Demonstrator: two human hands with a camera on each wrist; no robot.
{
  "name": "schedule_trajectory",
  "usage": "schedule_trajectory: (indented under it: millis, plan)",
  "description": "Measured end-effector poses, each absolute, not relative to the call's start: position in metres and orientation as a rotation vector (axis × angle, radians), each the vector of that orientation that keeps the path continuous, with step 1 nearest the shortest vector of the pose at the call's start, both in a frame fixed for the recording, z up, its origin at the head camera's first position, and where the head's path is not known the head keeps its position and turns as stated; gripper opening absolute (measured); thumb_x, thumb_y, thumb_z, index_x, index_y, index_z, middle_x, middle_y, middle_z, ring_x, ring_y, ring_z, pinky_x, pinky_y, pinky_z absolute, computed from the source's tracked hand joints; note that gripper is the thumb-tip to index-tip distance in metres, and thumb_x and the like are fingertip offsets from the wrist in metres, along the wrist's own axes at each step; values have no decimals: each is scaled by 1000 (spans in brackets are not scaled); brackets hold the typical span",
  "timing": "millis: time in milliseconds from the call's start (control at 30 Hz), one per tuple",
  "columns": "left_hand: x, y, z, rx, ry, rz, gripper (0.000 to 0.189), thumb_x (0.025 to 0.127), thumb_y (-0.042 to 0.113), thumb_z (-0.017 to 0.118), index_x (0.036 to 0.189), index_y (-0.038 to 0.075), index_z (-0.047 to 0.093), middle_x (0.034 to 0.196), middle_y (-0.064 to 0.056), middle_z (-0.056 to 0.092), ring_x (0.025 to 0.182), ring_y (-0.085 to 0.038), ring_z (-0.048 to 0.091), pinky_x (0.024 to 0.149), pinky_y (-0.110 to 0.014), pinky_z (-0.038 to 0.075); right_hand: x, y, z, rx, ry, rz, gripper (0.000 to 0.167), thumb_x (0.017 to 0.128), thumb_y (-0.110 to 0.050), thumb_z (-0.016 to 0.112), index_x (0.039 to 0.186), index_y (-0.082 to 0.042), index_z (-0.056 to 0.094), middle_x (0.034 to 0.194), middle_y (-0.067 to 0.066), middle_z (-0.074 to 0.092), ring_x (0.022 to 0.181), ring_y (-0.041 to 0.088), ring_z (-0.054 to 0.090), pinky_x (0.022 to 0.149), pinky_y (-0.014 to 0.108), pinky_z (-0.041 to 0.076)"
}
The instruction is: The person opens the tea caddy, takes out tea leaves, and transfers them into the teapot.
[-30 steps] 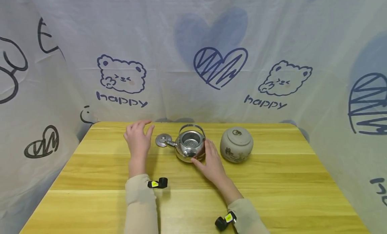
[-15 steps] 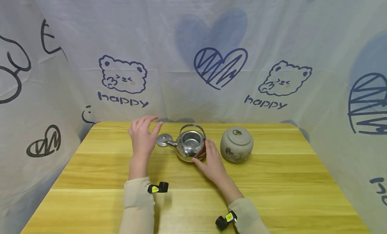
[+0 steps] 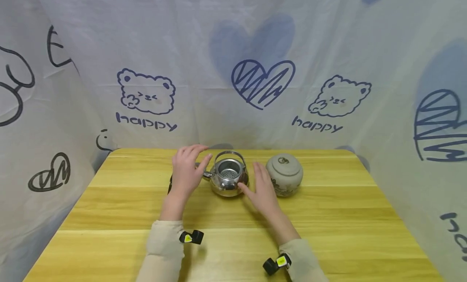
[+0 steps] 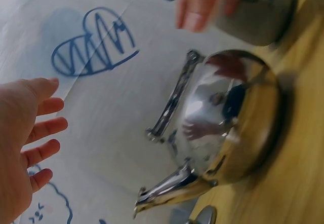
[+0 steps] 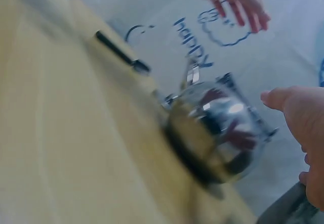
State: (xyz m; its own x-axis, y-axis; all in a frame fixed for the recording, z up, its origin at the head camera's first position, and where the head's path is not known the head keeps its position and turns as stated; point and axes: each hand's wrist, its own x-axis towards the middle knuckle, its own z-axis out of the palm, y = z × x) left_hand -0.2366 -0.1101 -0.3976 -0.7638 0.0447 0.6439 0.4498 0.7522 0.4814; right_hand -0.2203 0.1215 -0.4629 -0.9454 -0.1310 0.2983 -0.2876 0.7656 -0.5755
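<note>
A shiny steel teapot (image 3: 228,184) stands upright on the table, its arched handle (image 3: 230,153) raised and its perforated strainer showing inside the uncovered mouth. Its spout (image 4: 167,188) points left, with the round metal lid (image 4: 206,215) lying close by. My left hand (image 3: 187,168) hovers over the spout and lid, fingers spread and nothing in them; it hides most of the lid in the head view. My right hand (image 3: 264,191) is held between teapot and jar, its fingers extended and thumb near the teapot's side. Empty palms show in both wrist views.
A grey lidded ceramic jar (image 3: 285,174) with a dark painted design stands right of the teapot. Left of the teapot lies a slim black-handled utensil (image 5: 116,49) with a metal end. A printed cloth (image 3: 204,116) hangs behind the wooden table (image 3: 328,217).
My left hand has moved right, over the lid and spout. My right hand has come off the teapot's side and shifted slightly right. The black handle now shows left of my left hand.
</note>
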Motion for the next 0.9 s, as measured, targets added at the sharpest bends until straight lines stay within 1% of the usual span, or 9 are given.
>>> schedule_trajectory:
  millis: [167, 300, 467, 600, 733, 900]
  plan:
    - [-234, -97, -403, -483, -2264, -812, 26, 91, 24, 69, 113, 10, 69, 115, -9, 70, 109, -32, 58, 93, -55, 41, -217, 131, -441, 319, -2646, 1035, 83, 92, -43, 63, 155, -8, 21, 161, 15, 21, 150, 35, 19, 119, 52, 21]
    - [-231, -85, -408, -568, -2242, -792, 26, 91, 24, 68, 113, 11, 70, 113, -8, 71, 107, -30, 58, 89, -52, 42, -214, 144, -424, 288, -2592, 1082, 82, 92, -40, 64, 155, -11, 21, 162, 14, 19, 151, 33, 15, 119, 53, 20]
    - [-227, -67, -412, -667, -2224, -760, 27, 91, 26, 67, 113, 11, 70, 112, -7, 70, 106, -31, 59, 91, -53, 44, -210, 163, -407, 224, -2520, 1115, 80, 93, -39, 64, 156, -15, 21, 163, 11, 19, 151, 32, 14, 119, 56, 21]
    - [-224, -51, -414, -714, -2241, -712, 30, 91, 29, 67, 115, 11, 68, 115, -6, 68, 110, -29, 58, 94, -53, 44, -208, 179, -398, 176, -2469, 1127, 80, 93, -39, 64, 156, -17, 20, 163, 10, 17, 152, 31, 11, 119, 58, 17]
    - [-223, -34, -416, -737, -2308, -664, 39, 91, 37, 66, 122, 13, 65, 120, -6, 65, 117, -28, 55, 98, -53, 43, -208, 196, -394, 140, -2417, 1114, 80, 92, -37, 65, 156, -15, 21, 163, 11, 17, 152, 32, 10, 119, 59, 14]
    - [-225, -12, -420, -709, -2399, -598, 51, 91, 49, 63, 129, 15, 61, 127, -5, 62, 123, -28, 52, 101, -52, 42, -211, 217, -395, 109, -2387, 1087, 79, 92, -34, 66, 155, -16, 23, 163, 11, 18, 152, 32, 11, 119, 60, 14]
